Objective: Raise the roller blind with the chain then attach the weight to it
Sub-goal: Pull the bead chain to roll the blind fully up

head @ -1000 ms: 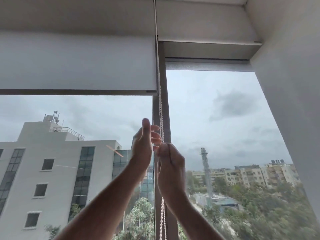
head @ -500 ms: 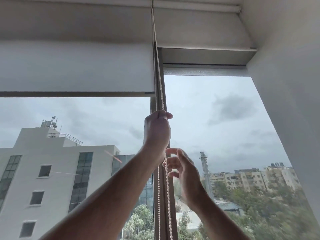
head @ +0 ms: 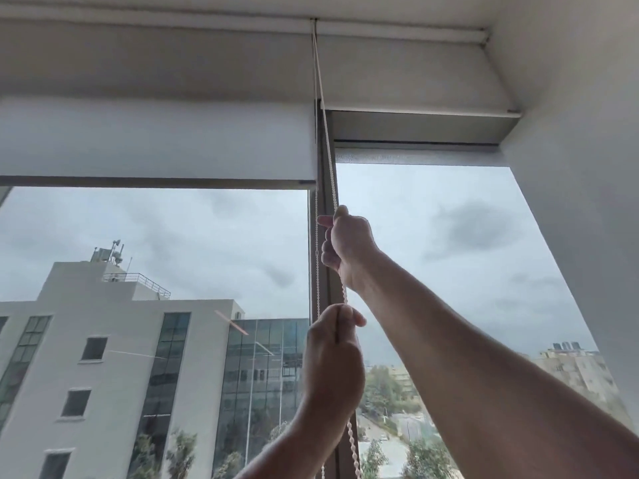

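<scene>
Now both fists, right hand (head: 347, 248) above left hand (head: 333, 357), grip beaded chain (head: 326, 140).

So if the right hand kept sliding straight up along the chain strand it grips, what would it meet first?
Probably nothing before the right blind's bottom edge: the right hand grips the chain, which runs clear up the window frame to there. Depth is unclear.

Window frame (head: 325, 160) with roller blind (head: 155, 140) and bead chain (head: 326, 133).

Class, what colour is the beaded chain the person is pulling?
The beaded pull chain is white to cream, shown in the head view, the only view.
</scene>
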`<action>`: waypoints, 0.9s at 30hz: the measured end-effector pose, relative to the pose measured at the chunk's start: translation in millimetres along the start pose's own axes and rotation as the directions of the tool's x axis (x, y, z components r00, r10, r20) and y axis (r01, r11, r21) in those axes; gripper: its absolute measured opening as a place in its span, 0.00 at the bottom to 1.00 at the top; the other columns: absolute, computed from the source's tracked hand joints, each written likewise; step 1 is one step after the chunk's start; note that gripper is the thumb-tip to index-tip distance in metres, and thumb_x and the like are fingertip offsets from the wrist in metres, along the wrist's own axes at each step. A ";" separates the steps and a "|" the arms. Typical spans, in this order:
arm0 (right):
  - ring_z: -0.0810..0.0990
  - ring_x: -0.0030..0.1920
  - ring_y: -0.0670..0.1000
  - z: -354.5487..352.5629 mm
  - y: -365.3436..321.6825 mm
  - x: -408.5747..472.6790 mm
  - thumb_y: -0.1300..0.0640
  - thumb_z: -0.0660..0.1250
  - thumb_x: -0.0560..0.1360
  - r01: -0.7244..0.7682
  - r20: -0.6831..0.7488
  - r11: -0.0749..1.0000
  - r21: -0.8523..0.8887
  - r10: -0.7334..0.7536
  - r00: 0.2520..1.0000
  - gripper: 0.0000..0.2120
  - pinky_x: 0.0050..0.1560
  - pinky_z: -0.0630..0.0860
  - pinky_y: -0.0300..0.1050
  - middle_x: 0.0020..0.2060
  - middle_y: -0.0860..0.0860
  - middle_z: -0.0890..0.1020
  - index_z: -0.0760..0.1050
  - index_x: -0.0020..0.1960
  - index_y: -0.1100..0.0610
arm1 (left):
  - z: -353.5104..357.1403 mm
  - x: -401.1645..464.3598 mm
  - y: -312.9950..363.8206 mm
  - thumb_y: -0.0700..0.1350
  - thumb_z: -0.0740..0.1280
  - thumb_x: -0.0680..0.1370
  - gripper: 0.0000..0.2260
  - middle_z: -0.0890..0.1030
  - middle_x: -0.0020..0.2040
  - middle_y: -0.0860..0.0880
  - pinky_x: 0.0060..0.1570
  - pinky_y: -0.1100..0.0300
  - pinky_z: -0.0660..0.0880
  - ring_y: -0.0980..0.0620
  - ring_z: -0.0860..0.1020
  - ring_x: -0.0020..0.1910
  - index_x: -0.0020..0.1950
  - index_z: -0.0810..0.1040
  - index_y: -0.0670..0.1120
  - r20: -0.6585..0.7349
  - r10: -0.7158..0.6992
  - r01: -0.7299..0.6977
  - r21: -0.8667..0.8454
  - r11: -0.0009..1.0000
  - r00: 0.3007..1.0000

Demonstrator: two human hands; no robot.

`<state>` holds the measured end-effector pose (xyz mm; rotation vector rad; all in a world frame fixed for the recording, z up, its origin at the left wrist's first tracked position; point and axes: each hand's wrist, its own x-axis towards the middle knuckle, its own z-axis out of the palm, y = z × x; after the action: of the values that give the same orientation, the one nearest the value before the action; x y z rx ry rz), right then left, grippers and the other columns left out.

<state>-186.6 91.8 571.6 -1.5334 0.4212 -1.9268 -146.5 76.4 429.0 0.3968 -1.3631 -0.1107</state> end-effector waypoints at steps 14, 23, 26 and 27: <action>0.68 0.31 0.47 -25.3 42.8 -23.9 0.57 0.54 0.82 0.442 -0.079 0.815 -0.375 -0.503 0.861 0.19 0.35 0.62 0.43 0.26 0.43 0.69 0.71 0.33 0.51 | -50.2 33.9 -32.9 0.53 0.57 0.82 0.17 0.88 0.45 0.48 0.42 0.55 0.78 0.46 0.85 0.47 0.53 0.83 0.48 0.267 -0.242 0.245 0.020 0.969 0.933; 0.66 0.27 0.42 -48.0 95.0 -66.9 0.62 0.55 0.81 0.477 -0.009 0.766 -0.432 -0.532 0.847 0.20 0.32 0.63 0.41 0.22 0.41 0.71 0.69 0.32 0.50 | -13.5 93.2 33.3 0.55 0.52 0.84 0.19 0.84 0.45 0.43 0.44 0.49 0.81 0.47 0.84 0.42 0.54 0.77 0.45 0.211 -0.154 0.152 0.027 0.988 0.965; 0.63 0.27 0.45 -51.2 106.0 -68.7 0.64 0.54 0.81 0.478 -0.007 0.774 -0.416 -0.528 0.849 0.20 0.32 0.60 0.43 0.22 0.41 0.70 0.69 0.33 0.50 | 6.7 106.8 53.2 0.52 0.53 0.85 0.17 0.78 0.31 0.48 0.28 0.59 0.78 0.52 0.78 0.28 0.51 0.76 0.43 0.246 -0.239 0.289 -0.196 0.937 0.939; 0.63 0.28 0.45 -52.7 105.9 -68.2 0.63 0.54 0.81 0.498 0.008 0.764 -0.410 -0.543 0.840 0.20 0.33 0.60 0.43 0.22 0.40 0.70 0.68 0.33 0.50 | 13.9 107.9 56.1 0.49 0.54 0.85 0.15 0.73 0.26 0.51 0.23 0.63 0.72 0.55 0.72 0.22 0.50 0.76 0.42 0.241 -0.259 0.315 -0.236 0.919 0.935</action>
<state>-199.3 49.7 442.3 -1.9690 0.4941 -2.4837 -145.5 92.6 550.4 0.3598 -1.4605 -0.5930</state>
